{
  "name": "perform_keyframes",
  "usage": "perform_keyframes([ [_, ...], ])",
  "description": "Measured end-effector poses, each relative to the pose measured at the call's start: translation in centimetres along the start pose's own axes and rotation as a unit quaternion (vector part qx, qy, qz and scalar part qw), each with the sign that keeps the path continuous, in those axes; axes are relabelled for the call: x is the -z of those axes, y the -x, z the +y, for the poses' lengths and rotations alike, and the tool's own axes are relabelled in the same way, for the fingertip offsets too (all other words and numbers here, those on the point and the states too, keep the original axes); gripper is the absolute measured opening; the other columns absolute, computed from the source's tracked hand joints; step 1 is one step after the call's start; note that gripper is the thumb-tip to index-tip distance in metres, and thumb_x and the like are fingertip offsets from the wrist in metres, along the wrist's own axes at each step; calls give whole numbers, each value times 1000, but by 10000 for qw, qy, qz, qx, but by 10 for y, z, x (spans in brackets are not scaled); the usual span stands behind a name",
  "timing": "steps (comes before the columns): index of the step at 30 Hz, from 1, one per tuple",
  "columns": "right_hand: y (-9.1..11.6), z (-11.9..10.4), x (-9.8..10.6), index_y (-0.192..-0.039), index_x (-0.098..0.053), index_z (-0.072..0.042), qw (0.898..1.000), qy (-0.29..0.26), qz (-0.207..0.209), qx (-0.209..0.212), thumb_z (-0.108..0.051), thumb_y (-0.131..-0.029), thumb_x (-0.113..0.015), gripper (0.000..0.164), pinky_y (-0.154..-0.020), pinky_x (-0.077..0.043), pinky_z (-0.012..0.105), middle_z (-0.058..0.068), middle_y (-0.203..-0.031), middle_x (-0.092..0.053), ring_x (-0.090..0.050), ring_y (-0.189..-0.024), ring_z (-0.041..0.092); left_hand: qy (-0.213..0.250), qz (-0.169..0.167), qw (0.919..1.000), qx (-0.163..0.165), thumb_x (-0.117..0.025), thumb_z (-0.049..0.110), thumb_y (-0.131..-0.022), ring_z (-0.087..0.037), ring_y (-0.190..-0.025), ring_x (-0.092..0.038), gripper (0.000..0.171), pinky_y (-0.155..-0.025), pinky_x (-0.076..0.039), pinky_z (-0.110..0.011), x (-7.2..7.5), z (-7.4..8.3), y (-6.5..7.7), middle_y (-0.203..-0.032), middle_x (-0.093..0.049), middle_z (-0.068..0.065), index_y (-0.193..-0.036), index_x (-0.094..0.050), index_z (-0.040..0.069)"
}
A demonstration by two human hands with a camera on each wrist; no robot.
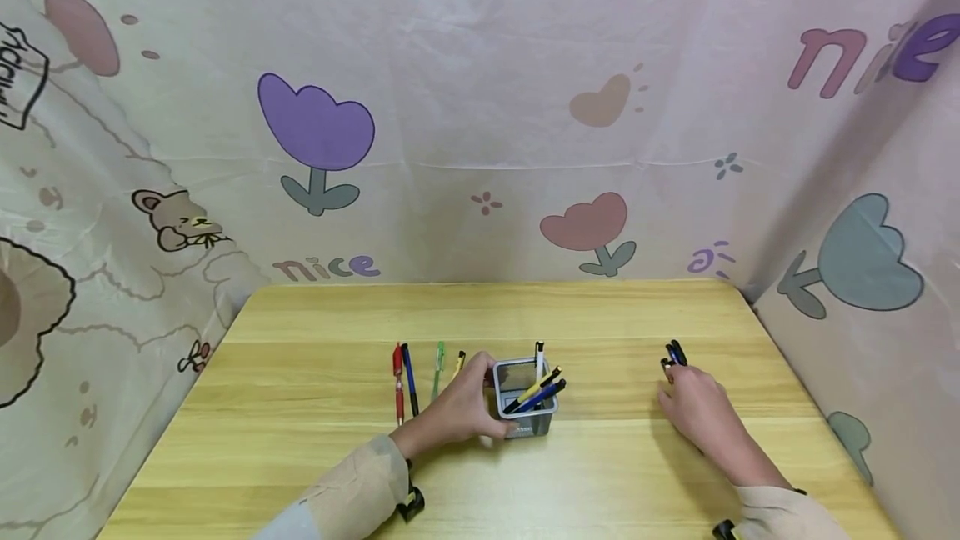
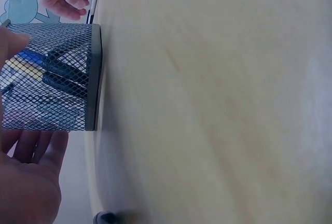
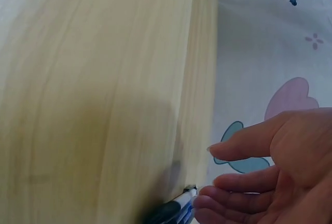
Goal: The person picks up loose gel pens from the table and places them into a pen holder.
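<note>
My left hand (image 1: pixel 468 402) grips a grey mesh pen holder (image 1: pixel 529 427) that stands on the table, thumb at the near side and fingers at the far side. In the left wrist view its mesh wall shows between thumb and fingers. A white pen (image 1: pixel 539 361), a yellow pen (image 1: pixel 543 386) and a blue pen (image 1: pixel 549 396) lean in it. On the right, my right hand (image 1: pixel 697 407) is over a few pens (image 1: pixel 677 352), fingertips right at them. The right wrist view shows a gap between thumb and fingers, with the pens (image 3: pixel 182 203) just below the fingertips.
Left of the holder lie a red pen (image 1: pixel 398 390), a blue pen (image 1: pixel 409 377), a green pen (image 1: pixel 438 363) and a yellow one (image 1: pixel 459 362) partly behind the left hand. Printed cloth (image 1: pixel 450 123) hangs behind and beside the wooden table (image 1: pixel 315 323).
</note>
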State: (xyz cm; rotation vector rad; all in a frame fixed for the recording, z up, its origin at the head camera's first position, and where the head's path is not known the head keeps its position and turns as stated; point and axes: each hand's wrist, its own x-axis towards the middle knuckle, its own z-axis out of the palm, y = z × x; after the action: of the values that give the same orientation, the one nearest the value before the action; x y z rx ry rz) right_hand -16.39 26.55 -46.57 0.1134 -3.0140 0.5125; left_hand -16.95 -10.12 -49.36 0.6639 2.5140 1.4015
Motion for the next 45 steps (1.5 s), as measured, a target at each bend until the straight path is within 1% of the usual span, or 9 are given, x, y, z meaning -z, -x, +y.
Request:
perform_keyframes([
  [4,0,3,1,-91,-68,8,10000,68,17,-26,-5,-85,-68,15,-67,-54,54,25,-87,-69,-64,-74,33,16,-2,10000,-20,-93,24,-71,-14,-106,-61,70,-95,-53,-27,0,-1,1,-121,-59,-9,-121,-46,10],
  [9,-1,6,3,-80,-62,4,9997,76,-134,-195,-5,-85,-66,11,-59,-48,46,19,-78,-63,-55,-67,28,35,3,10000,-26,-93,23,-71,-14,-105,-61,70,-94,-54,-27,0,-1,0,-120,-60,-9,-121,-47,10],
  [20,-6,12,-2,-65,-52,-9,9993,110,-286,-230,-5,-87,-63,25,-54,-36,34,7,-65,-54,-46,-60,22,39,0,10000,-56,-93,24,-71,-15,-106,-61,70,-95,-54,-27,-1,-1,0,-121,-59,-9,-121,-47,10],
  [26,-10,14,-5,-65,-58,-10,9994,101,-246,-221,-2,-86,-62,23,-54,-35,33,6,-66,-57,-47,-60,21,94,-16,10000,-18,-92,24,-71,-16,-107,-61,70,-97,-53,-29,0,-1,1,-122,-60,-10,-122,-46,11],
  [30,-10,13,-5,-63,-55,-11,9995,49,-205,-230,-1,-85,-62,25,-53,-34,32,6,-64,-54,-46,-59,21,90,-11,10000,17,-92,24,-71,-14,-107,-61,69,-96,-53,-27,0,-1,1,-122,-60,-9,-122,-46,11],
  [35,-11,12,-1,-80,-69,-1,9998,-11,162,-149,0,-84,-64,6,-53,-42,37,17,-73,-67,-53,-62,23,55,-22,10000,7,-92,24,-72,-12,-107,-61,69,-96,-53,-27,0,-1,1,-122,-60,-8,-121,-46,12],
  [38,-12,9,1,-93,-72,7,9992,-42,385,-47,-1,-85,-68,12,-58,-50,43,22,-84,-73,-62,-67,25,45,-18,10000,-19,-93,23,-72,-13,-107,-61,69,-97,-52,-27,0,-1,0,-122,-60,-8,-121,-46,13],
  [41,-12,5,3,-96,-72,10,9981,-129,605,56,-2,-85,-69,16,-63,-55,48,23,-87,-74,-68,-72,29,21,-17,10000,-58,-93,23,-72,-13,-107,-61,68,-96,-53,-27,0,-2,0,-121,-60,-9,-120,-46,12],
  [45,-12,-1,7,-96,-72,7,9951,-326,914,206,-3,-84,-69,16,-68,-56,51,18,-85,-75,-71,-76,31,0,-16,10000,-85,-93,24,-72,-12,-105,-60,69,-95,-53,-27,0,-2,1,-121,-59,-9,-120,-46,12],
])
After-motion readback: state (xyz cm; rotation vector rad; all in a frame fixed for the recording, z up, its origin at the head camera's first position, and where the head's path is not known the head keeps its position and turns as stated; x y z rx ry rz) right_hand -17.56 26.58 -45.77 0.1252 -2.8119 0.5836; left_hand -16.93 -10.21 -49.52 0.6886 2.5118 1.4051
